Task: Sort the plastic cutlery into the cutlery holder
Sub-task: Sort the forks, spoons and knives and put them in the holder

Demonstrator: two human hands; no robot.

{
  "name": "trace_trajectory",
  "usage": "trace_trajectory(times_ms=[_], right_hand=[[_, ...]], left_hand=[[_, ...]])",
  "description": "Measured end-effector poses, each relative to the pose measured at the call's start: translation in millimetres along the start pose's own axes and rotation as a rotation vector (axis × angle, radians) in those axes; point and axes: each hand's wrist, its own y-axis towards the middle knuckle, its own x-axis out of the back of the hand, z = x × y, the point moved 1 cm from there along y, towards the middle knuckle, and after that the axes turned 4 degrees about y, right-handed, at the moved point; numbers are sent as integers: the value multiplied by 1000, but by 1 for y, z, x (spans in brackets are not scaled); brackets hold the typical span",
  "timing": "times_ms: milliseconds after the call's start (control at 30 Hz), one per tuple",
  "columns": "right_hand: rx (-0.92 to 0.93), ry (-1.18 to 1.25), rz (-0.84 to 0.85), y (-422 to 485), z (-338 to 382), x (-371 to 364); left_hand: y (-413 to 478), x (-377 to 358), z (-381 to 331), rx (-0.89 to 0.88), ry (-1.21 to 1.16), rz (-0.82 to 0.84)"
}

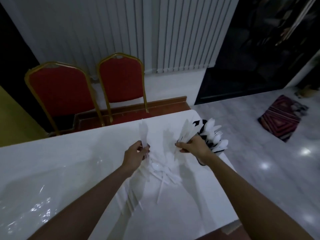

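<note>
Right of centre, at the edge of the table [69, 161], sits the holder [204, 124] stuffed with spoons [210, 126] and forks [219, 133], and with the left hand [136, 155] curled round some knives [143, 134] and the right hand [194, 146] gripping a loose fan of cutlery [186, 130], something's probably gonna slip off.

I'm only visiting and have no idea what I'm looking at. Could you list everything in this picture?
table: one, glossy white, foreground.
loose cutlery: a pile too blurred to count, white, on the table between the hands.
cutlery holder: one, black, at the table's far right corner, white spoons and forks in it.
chairs: two, red with gold frames, beyond the table.
striped cloth: one, red and dark, on the grey floor at right.
left hand: grips the left bunch of white cutlery.
right hand: grips the right bunch, fanned, beside the holder.
</note>
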Motion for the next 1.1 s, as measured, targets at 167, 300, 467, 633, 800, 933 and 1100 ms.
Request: trace_trajectory(times_ms=[167, 300, 467, 633, 800, 933, 1100], right_hand=[[84, -101, -227, 20, 35, 90], [41, -195, -247, 45, 29, 132], [58, -302, -319, 76, 13, 157], [74, -286, -326, 103, 10, 181], [110, -322, -182, 116, 4, 187], [149, -472, -74, 119, -9, 180], [188, -567, 14, 127, -8, 178]], left_hand=[[38, -56, -71, -102, -53, -48], [56, -112, -106, -108, -145, -18], [74, -164, -118, -101, -147, -34], [90, -194, -117, -63, -81, -43], [96, -218, -118, -101, 95, -47], [94, -229, -120, -172, 283, -60], [95, -237, -114, -235, 465, 13]])
